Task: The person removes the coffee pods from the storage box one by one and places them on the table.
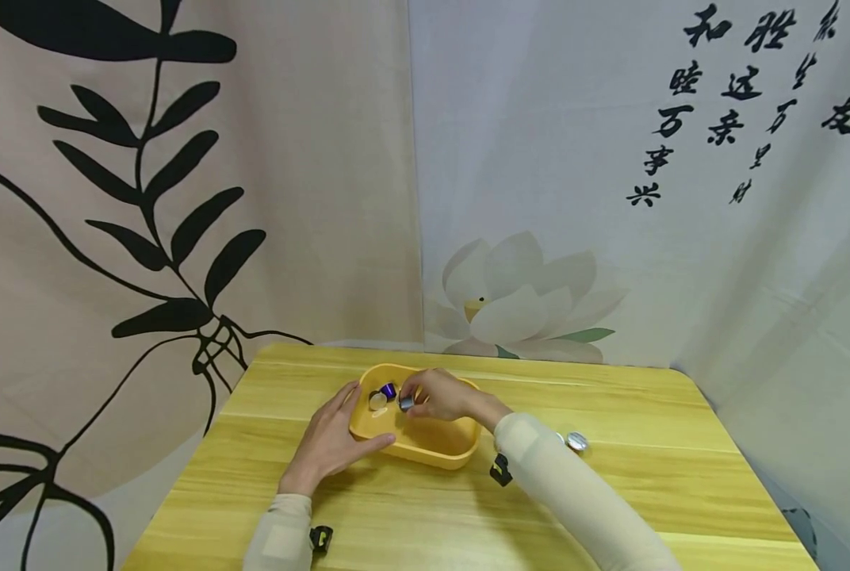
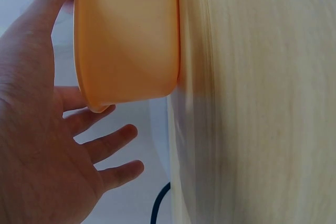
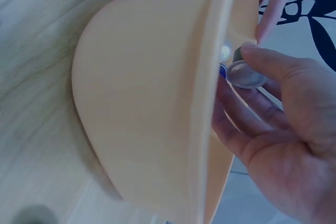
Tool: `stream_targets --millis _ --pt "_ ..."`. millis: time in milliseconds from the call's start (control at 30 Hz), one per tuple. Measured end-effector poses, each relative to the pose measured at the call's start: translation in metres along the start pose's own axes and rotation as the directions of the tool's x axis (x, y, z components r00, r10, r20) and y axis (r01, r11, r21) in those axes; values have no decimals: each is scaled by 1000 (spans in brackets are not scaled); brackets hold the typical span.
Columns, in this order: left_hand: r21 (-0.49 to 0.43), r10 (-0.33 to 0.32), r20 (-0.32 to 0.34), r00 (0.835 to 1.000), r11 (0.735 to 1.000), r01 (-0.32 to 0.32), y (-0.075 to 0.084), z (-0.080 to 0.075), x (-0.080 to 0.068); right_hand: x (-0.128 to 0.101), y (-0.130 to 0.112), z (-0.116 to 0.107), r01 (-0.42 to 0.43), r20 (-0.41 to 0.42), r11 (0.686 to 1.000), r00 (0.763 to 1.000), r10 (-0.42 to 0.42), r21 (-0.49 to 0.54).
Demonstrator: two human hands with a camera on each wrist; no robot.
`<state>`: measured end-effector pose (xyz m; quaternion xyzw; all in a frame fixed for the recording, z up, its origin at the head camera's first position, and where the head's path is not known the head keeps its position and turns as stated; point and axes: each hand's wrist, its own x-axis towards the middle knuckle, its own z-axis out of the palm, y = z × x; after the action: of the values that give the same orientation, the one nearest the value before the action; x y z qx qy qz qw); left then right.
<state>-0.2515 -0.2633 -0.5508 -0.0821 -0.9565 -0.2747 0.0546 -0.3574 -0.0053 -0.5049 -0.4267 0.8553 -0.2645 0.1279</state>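
Note:
A yellow-orange plastic basin [image 1: 425,454] sits on the table. My left hand [image 1: 330,440] spans its left end, the thumb against the near rim and straight fingers along the left side. In the left wrist view several fingertips [image 2: 122,174] stick out past the basin's wall, spread apart. My right hand [image 1: 439,395] reaches over the basin and pinches a grey coffee capsule [image 1: 406,403] between thumb and fingers. Its round silver lid shows in the right wrist view. A purple capsule [image 1: 389,391] and a pale-lidded capsule [image 1: 377,401] lie in the basin's left part.
A silver-lidded capsule [image 1: 577,442] lies on the wooden table [image 1: 610,507] right of the basin, beside another mostly hidden by the right sleeve [image 1: 575,492]. Behind the table hangs a printed cloth [image 1: 339,198]. Small black devices are on both wrists.

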Motion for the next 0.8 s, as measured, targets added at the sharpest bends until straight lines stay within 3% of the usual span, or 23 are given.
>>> stream_targets --millis 800 --pt "-9 -5 0 1000 1000 5 -1 2 0 -32 0 -9 48 -157 988 987 -25 145"
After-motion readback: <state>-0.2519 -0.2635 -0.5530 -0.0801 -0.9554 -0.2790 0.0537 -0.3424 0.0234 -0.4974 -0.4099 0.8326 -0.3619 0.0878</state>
